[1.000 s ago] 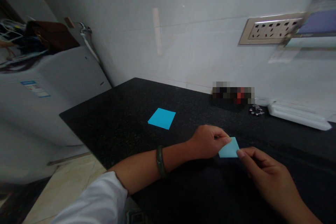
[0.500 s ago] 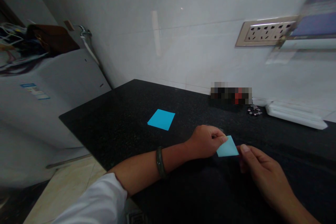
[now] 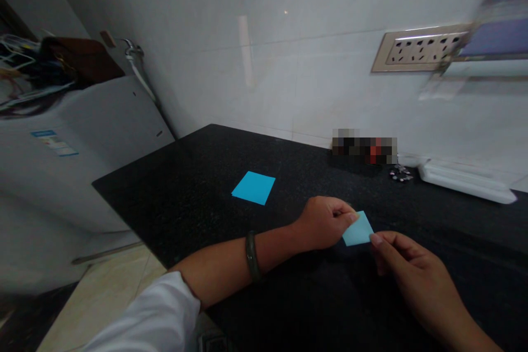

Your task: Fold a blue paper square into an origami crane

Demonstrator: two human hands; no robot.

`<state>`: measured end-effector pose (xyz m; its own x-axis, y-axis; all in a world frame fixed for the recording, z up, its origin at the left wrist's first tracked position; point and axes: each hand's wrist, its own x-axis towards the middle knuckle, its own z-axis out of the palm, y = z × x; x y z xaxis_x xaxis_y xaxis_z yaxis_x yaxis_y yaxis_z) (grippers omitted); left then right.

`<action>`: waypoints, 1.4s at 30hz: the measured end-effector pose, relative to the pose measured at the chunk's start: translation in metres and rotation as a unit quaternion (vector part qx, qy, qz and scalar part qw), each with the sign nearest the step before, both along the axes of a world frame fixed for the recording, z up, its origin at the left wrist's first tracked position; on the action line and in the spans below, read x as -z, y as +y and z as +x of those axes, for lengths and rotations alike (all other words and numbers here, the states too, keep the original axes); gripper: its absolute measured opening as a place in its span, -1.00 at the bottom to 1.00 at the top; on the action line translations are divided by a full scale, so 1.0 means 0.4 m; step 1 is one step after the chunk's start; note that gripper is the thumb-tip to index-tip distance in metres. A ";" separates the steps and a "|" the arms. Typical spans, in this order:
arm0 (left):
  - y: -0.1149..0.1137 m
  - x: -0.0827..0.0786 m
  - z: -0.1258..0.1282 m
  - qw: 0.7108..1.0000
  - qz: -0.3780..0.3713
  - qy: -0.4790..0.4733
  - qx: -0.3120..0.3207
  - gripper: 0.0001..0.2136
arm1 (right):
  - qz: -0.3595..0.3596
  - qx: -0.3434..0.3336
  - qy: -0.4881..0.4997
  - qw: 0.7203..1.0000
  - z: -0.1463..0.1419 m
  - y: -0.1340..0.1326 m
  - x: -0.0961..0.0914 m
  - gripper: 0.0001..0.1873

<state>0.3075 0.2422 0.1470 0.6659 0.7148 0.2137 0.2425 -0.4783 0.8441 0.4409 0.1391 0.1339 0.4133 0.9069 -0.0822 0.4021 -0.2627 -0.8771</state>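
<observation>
Paper: small pale-blue folded paper piece (image 3: pixel 357 229), held above black speckled stone counter (image 3: pixel 185 187).
Left hand (image 3: pixel 324 224): pinching its left edge.
Right hand (image 3: pixel 406 269): pinching its lower right corner.

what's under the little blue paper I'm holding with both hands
Under the small blue paper, pinched between the left hand and right hand, only black countertop shows. The spot directly beneath it is covered.

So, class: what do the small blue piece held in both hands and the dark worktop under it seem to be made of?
Blue piece: probably thin matte paper, pinched flat between left hand and right hand, with crisp straight edges. Worktop: likely polished granite or similar stone, black with fine pale speckles and a faint sheen.
</observation>
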 end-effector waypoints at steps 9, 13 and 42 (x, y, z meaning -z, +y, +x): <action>-0.004 0.015 0.006 0.997 -0.077 -0.027 -0.003 -0.71 | 0.048 0.021 -0.062 0.997 -0.005 -0.012 -0.001 -0.69; -0.003 0.011 0.010 0.988 -0.149 -0.031 0.026 -0.74 | 0.012 -0.023 -0.061 0.998 0.028 -0.007 -0.015 -0.72; -0.028 -0.019 -0.009 0.992 0.051 0.047 0.106 -0.74 | 0.037 -0.054 -0.125 0.990 0.028 -0.009 -0.017 -0.69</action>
